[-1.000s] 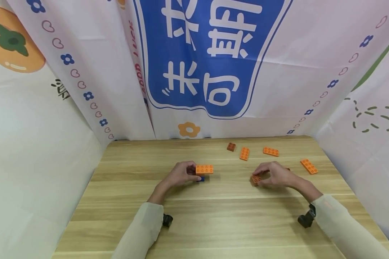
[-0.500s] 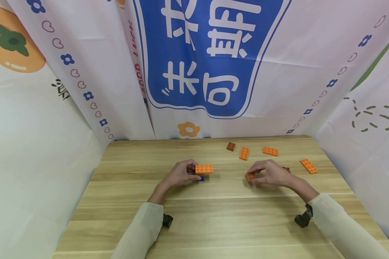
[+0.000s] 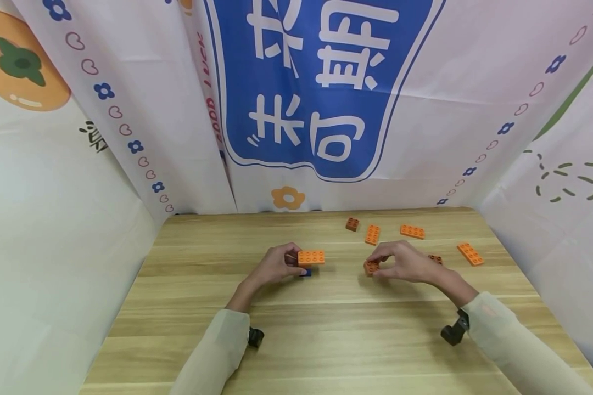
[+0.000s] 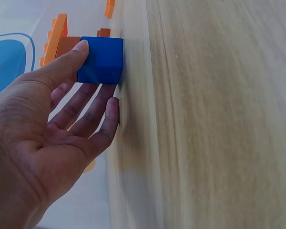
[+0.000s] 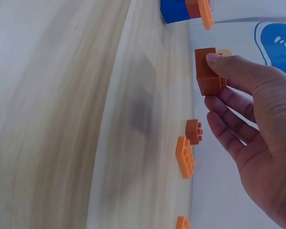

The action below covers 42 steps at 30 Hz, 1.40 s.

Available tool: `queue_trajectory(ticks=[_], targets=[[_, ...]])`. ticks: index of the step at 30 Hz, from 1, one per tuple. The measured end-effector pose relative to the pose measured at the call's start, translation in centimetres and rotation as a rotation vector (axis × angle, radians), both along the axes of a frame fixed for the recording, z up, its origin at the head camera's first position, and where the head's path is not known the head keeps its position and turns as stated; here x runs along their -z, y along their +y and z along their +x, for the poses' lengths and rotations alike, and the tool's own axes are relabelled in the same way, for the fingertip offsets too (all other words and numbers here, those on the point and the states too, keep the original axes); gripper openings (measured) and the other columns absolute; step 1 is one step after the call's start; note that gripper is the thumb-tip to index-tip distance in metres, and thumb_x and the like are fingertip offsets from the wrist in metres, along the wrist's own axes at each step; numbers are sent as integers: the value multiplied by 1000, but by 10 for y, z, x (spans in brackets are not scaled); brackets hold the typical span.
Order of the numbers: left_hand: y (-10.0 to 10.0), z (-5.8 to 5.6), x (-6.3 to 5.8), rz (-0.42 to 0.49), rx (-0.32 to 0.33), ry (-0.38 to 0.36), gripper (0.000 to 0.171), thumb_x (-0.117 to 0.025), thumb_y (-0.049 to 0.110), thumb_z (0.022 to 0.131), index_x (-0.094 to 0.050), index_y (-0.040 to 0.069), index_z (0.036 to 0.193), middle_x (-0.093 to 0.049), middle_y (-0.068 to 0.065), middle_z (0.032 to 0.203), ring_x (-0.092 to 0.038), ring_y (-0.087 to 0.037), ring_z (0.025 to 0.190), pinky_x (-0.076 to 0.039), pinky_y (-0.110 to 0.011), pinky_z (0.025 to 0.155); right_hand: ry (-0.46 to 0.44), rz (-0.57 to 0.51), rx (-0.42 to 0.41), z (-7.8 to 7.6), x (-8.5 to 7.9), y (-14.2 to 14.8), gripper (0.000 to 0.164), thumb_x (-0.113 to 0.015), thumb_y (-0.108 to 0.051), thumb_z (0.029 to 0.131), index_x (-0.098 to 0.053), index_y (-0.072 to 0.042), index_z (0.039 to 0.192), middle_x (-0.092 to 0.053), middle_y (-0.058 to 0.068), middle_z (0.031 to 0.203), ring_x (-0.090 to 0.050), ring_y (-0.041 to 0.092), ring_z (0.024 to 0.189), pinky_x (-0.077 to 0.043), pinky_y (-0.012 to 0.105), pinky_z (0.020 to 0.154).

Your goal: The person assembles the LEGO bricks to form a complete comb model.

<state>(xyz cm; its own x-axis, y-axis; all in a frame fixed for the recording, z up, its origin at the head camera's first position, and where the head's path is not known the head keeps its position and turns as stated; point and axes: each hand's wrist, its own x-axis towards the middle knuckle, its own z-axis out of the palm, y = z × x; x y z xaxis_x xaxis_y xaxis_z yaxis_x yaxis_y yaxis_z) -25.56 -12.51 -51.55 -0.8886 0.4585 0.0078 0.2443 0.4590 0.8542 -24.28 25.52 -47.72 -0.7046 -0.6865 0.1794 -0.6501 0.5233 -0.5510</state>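
My left hand [image 3: 277, 264] pinches a small stack of toy building bricks at the middle of the table. At its bottom is a blue brick [image 4: 102, 59], then a brown brick [image 4: 67, 46], with a long orange studded plate [image 3: 311, 258] on top, jutting out to the right. To the right, my right hand [image 3: 405, 262] pinches a brown brick [image 5: 207, 71] between thumb and fingers. In the right wrist view that brick hangs above the tabletop with its studs turned toward the palm side. A gap separates the two held pieces.
Toward the back right of the wooden table [image 3: 296, 340] lie a small brown brick [image 3: 352, 224] and orange plates [image 3: 373, 235], one of them [image 3: 470, 253] near the right edge. Another brown brick [image 3: 435, 259] is partly hidden behind the right wrist. Printed cloth walls surround the table.
My right hand has moved left with the brown brick, closer to the stack. More of the brown brick behind the right wrist shows now. The left hand stays in place.
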Motion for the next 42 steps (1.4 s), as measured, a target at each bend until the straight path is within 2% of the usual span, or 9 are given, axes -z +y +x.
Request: queue_trajectory(ticks=[6, 13, 17, 22, 32, 42], targets=[[1, 0, 1, 4, 0, -3, 38, -88, 6, 87, -69, 2, 118, -74, -12, 113, -73, -26, 102, -62, -33, 88, 36, -18, -35, -1, -4, -11, 27, -89, -12, 87, -81, -12, 112, -78, -1, 109, -73, 16, 96, -64, 47, 81], [1, 1, -1, 0, -6, -7, 37, -88, 5, 86, -68, 3, 118, -74, -12, 113, -73, -26, 103, -63, -34, 88, 10, -5, -27, -2, -11, -22, 27, -87, -17, 90, -81, -11, 116, -78, 0, 111, -73, 17, 98, -63, 48, 84], [0, 0, -1, -8, -12, -17, 37, -89, 5, 86, -68, 4, 117, -73, -11, 114, -73, -26, 103, -62, -35, 89, 24, -9, -37, -3, -13, -29, 28, -88, -16, 90, -81, -11, 116, -78, 0, 109, -73, 17, 98, -63, 47, 84], [0, 0, 0, -11, -13, -23, 37, -89, 6, 86, -69, 4, 117, -73, -11, 114, -73, -26, 103, -62, -36, 90, 44, -19, -43, -5, -12, -37, 29, -88, -20, 90, -81, -11, 117, -78, -1, 109, -73, 15, 97, -63, 42, 84], [0, 0, 0, -7, -10, -19, 37, -89, 6, 86, -69, 4, 117, -73, -11, 113, -73, -25, 103, -62, -35, 89, 79, -58, -52, -11, -12, -55, 31, -89, -22, 88, -81, -11, 115, -78, -1, 107, -72, 13, 94, -63, 47, 81], [1, 0, -1, 1, -11, -27, 37, -88, 6, 87, -69, 4, 117, -73, -10, 113, -73, -24, 102, -62, -35, 90, 99, -89, -51, -14, -10, -73, 31, -89, -22, 89, -81, -11, 116, -78, 0, 108, -72, 13, 95, -63, 45, 82]])
